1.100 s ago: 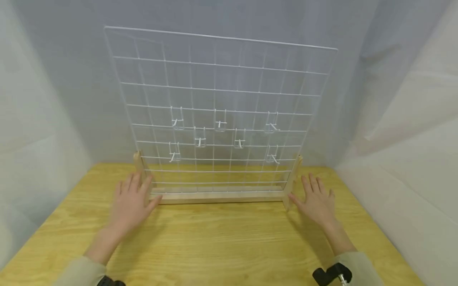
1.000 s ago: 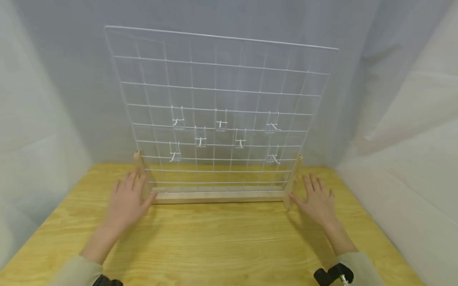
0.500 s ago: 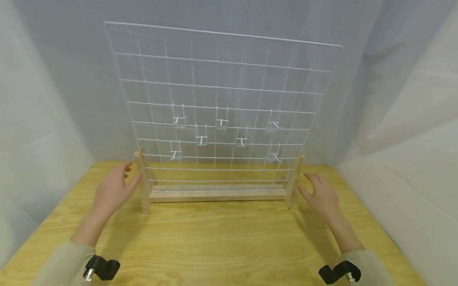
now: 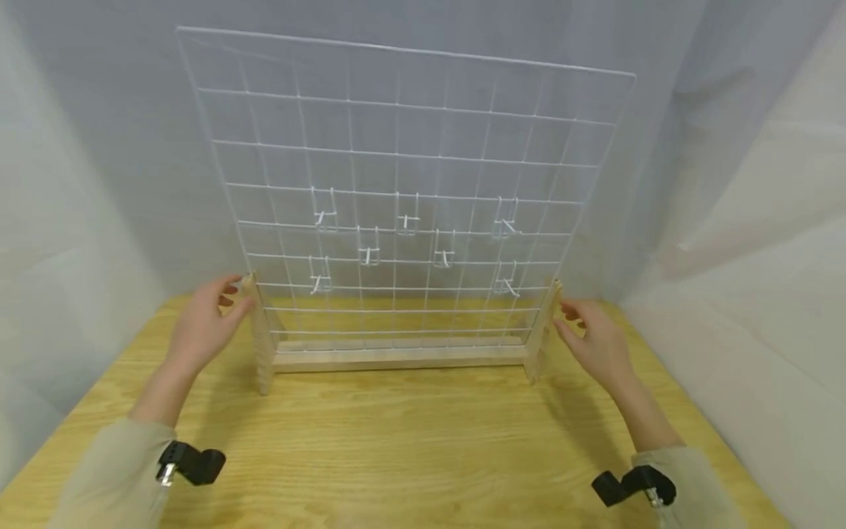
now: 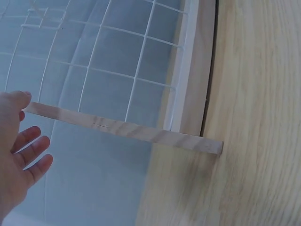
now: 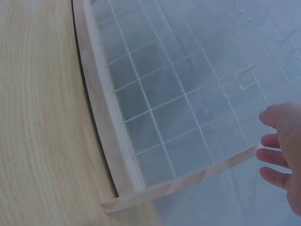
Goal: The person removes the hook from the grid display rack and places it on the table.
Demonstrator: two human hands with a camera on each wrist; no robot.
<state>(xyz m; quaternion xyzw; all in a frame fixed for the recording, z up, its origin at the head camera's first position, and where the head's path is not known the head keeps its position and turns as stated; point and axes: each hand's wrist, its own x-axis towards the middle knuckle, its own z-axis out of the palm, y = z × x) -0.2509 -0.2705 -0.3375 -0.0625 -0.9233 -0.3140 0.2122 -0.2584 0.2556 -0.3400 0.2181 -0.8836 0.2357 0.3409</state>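
A white wire grid panel (image 4: pixel 396 50) stands upright in a wooden stand (image 4: pixel 396 360) on the table. Several white hooks (image 4: pixel 406 222) hang from its middle rows. My left hand (image 4: pixel 201 323) is at the top of the stand's left upright (image 4: pixel 261 342); in the left wrist view the thumb meets the upright's tip (image 5: pixel 40 108), and the other fingers spread loosely outside it. My right hand (image 4: pixel 598 345) is beside the right upright (image 4: pixel 542 334), fingers bent loosely. In the right wrist view its fingers (image 6: pixel 273 157) are by the upright's end, but contact cannot be told.
The wood-grain table (image 4: pixel 403 441) extends in front of the stand. Pale cloth sheets hang behind it (image 4: pixel 463 22) and at the left (image 4: pixel 59 257) and right (image 4: pixel 740 294). Black mounts (image 4: pixel 192 463) sit on both wrists.
Both hands have risen from low beside the stand's base towards the tops of its uprights, and their spread fingers have bent. The grid's top sits slightly higher in view.
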